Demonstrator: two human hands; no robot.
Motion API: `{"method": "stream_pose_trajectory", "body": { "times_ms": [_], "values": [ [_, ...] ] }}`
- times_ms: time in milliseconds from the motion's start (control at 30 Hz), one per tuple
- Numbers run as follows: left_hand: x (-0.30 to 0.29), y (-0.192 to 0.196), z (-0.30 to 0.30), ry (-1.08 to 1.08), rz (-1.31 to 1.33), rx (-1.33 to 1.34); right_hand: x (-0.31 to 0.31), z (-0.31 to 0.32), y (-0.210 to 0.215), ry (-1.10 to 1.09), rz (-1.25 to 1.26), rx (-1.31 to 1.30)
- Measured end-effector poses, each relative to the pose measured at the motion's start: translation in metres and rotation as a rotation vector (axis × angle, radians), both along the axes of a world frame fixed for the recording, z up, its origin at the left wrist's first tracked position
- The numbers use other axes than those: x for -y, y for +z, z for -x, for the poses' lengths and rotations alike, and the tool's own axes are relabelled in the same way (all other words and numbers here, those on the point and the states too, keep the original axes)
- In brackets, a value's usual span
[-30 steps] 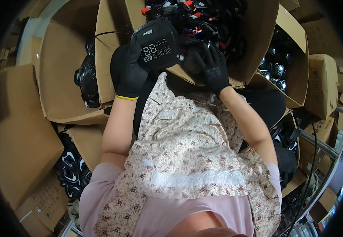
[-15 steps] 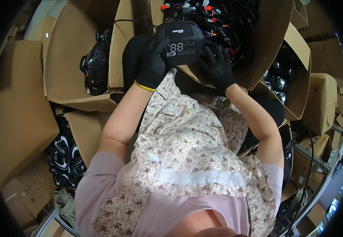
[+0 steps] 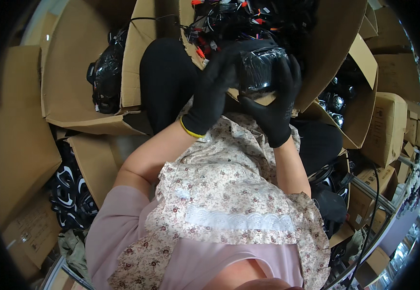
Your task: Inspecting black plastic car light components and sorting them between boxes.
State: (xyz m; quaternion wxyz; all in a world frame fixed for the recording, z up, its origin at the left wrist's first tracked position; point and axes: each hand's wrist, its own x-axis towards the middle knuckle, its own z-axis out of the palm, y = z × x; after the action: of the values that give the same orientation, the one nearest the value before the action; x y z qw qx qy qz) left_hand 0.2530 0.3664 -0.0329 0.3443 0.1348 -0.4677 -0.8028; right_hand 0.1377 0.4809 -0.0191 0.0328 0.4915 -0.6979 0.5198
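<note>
Both my hands, in black knit gloves, are on a black display unit [image 3: 262, 70] above the open carton in front of me. Clear film covers the side facing me, with glossy creases. My right hand [image 3: 274, 104] grips its right and lower edges, thumb along the bottom and fingers up the right side. My left hand [image 3: 214, 84] closes on its left and upper edge, where some of the fingers blend into the dark unit. No display digits show on the visible side.
Beyond the unit, an open carton [image 3: 328, 53] holds tangled black cables with red and orange connectors [image 3: 200, 52]. Film-wrapped black units lie in the left carton [image 3: 77, 72]; shiny wrapped pieces [image 3: 336, 102] fill the right one. Black-and-white parts [image 3: 69, 191] sit at lower left. A metal rail [image 3: 374, 193] stands at right.
The unit has moved right and slightly down, and its lit-looking display face has given way to a glossy film-covered side. My right hand has shifted to its right and lower edges.
</note>
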Motion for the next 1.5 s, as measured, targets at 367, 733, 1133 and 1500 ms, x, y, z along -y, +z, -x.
{"method": "stream_pose_trajectory", "body": {
  "times_ms": [367, 733, 1133, 1500],
  "values": [
    [-0.008, 0.017, -0.013, 0.036, -0.089, 0.056, 0.005, -0.005, 0.008, -0.032, 0.078, -0.227],
    [-0.015, 0.033, -0.014, 0.090, 0.058, 0.030, -0.001, -0.010, 0.012, -0.072, 0.053, -0.339],
    [-0.024, 0.029, -0.011, 0.119, 0.023, -0.012, -0.002, -0.012, 0.018, -0.038, 0.023, -0.341],
    [-0.008, 0.016, -0.013, 0.080, 0.131, 0.144, -0.007, -0.003, 0.015, 0.085, 0.161, 0.525]
  ]
}}
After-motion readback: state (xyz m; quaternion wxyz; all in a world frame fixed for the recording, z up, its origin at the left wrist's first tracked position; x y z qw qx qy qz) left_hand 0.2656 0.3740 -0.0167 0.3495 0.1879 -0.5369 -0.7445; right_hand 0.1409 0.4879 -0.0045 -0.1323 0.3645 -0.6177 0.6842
